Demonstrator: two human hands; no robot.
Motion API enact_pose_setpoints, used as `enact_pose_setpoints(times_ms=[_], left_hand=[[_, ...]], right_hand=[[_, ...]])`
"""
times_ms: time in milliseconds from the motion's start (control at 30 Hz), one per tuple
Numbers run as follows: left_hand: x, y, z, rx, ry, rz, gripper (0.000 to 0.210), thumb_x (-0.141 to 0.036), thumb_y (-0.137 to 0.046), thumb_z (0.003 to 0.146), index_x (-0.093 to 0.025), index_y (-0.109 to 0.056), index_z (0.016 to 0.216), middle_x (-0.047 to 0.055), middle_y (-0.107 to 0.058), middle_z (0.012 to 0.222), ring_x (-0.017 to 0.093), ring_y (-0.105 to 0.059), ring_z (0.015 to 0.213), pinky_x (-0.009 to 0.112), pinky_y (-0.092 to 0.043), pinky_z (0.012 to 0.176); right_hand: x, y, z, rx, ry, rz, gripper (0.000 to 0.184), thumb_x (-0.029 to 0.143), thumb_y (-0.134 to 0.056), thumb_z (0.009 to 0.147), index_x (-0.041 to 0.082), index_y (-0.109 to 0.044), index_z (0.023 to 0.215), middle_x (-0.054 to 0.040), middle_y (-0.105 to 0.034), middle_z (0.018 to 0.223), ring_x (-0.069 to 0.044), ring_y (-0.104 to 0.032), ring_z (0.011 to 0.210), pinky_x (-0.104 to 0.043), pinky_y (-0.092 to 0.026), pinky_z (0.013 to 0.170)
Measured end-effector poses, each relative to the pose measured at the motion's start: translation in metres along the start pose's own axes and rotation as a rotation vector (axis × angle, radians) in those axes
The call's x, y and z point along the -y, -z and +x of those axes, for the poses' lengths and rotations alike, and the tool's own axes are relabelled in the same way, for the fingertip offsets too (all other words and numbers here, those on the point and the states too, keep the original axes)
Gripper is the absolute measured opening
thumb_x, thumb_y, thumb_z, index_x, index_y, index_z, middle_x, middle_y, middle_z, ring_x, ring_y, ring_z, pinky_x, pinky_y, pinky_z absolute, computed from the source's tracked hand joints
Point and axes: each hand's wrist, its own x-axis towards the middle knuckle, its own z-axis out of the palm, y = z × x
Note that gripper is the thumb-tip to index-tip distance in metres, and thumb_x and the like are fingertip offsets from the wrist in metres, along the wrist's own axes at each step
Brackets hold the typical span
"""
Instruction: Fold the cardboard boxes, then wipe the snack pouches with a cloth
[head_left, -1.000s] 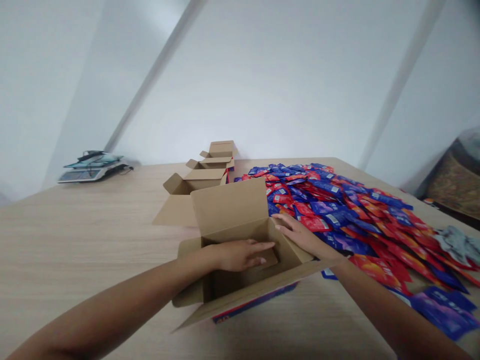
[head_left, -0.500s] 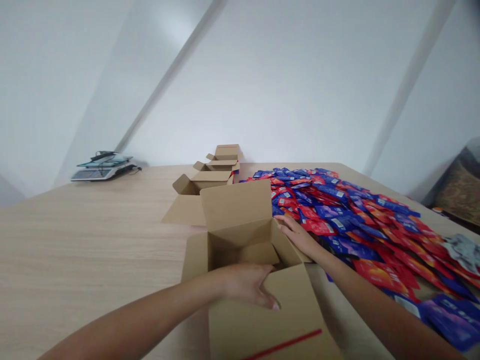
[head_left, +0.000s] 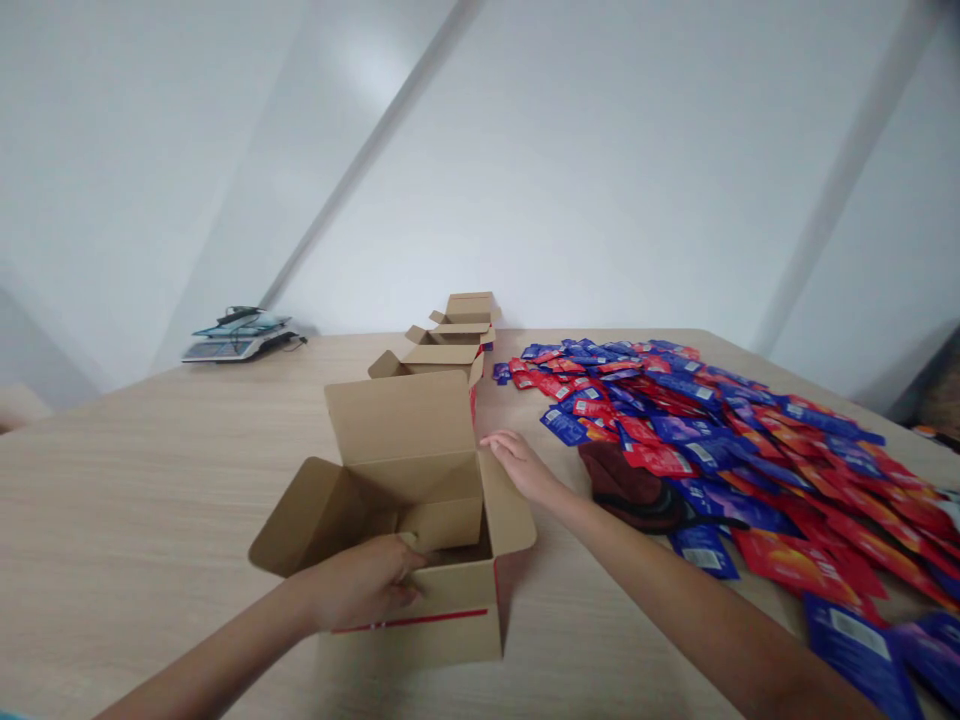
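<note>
Cardboard box (head_left: 442,522), open top, on the near part of the worktop (head_left: 150,500), middle, well short of the far edge. My left hand (head_left: 367,585) is at the box's near rim, fingers curled in, looks like a pinch on the board; thumb contact partly hidden. My right hand (head_left: 523,470) is at the box's far right corner, fingers fairly straight, loosely together, laid against the edge by the right flap (head_left: 510,505), not wrapped around anything. Far flap (head_left: 405,415) stands up, left flap (head_left: 292,515) splays out. Red strip (head_left: 450,615) across the near side.

Handling, my guess: light, as no packets show inside; walls stiff enough, flaps bendy at the creases, dry board so not slippery, dents if squeezed. Best hold: rims or opposite corners where walls meet; flaps alone would fold.

Around it: more open boxes (head_left: 446,354) in a line toward the far edge; red and blue packets (head_left: 675,400) heaped along the worktop's right edge; a dark brownish item (head_left: 622,485) beside the heap, can't tell what. Scale (head_left: 225,348) near the far left corner, stuff stacked on top.
</note>
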Motion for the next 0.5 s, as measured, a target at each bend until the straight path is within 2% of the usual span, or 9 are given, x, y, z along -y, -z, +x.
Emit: enact_pose_setpoints(times_ms=[67,133,267,333,500], left_hand=[[0.01,0.007,-0.012,-0.012,0.006,-0.009,0.011,-0.012,-0.045,0.068,-0.018,-0.054,0.064,-0.001,-0.059,0.066,0.014,-0.055,0.063,0.022,-0.037,0.058],[0.023,0.012,-0.021,-0.034,0.025,0.002,0.011,-0.012,-0.044,0.067,-0.018,-0.051,0.061,-0.001,-0.057,0.065,0.014,-0.054,0.062,0.022,-0.036,0.058],[0.05,0.02,-0.032,-0.06,0.11,0.092,0.012,-0.01,-0.042,0.064,-0.018,-0.05,0.058,0.0,-0.059,0.063,0.015,-0.055,0.062,0.023,-0.036,0.058],[0.062,0.023,-0.034,-0.074,0.173,0.17,0.012,-0.012,-0.043,0.064,-0.018,-0.052,0.058,0.001,-0.06,0.062,0.016,-0.056,0.062,0.024,-0.038,0.059],[0.087,0.035,-0.027,-0.148,0.272,0.345,0.018,-0.016,-0.047,0.066,-0.017,-0.062,0.076,0.008,-0.068,0.083,0.024,-0.062,0.081,0.03,-0.043,0.072]], right_hand=[[-0.007,-0.01,0.026,0.055,-0.152,0.203,0.024,0.031,-0.045,0.084,0.024,-0.063,0.099,-0.0027,-0.058,0.115,-0.02,-0.044,0.115,-0.035,-0.028,0.102],[-0.015,-0.022,0.048,0.132,-0.248,0.304,0.026,0.033,-0.05,0.081,0.025,-0.063,0.102,-0.0021,-0.059,0.116,-0.022,-0.045,0.116,-0.037,-0.031,0.1],[-0.028,-0.047,0.069,0.328,-0.335,0.424,0.033,0.042,-0.049,0.08,0.023,-0.064,0.103,-0.004,-0.065,0.107,-0.023,-0.056,0.103,-0.041,-0.04,0.089],[-0.034,-0.058,0.072,0.391,-0.361,0.473,0.033,0.041,-0.051,0.077,0.021,-0.065,0.1,-0.0048,-0.066,0.106,-0.023,-0.057,0.1,-0.039,-0.041,0.087],[-0.056,-0.076,0.08,0.372,-0.413,0.521,0.03,0.032,-0.049,0.077,0.017,-0.064,0.098,-0.0069,-0.065,0.103,-0.021,-0.057,0.096,-0.037,-0.042,0.082]])
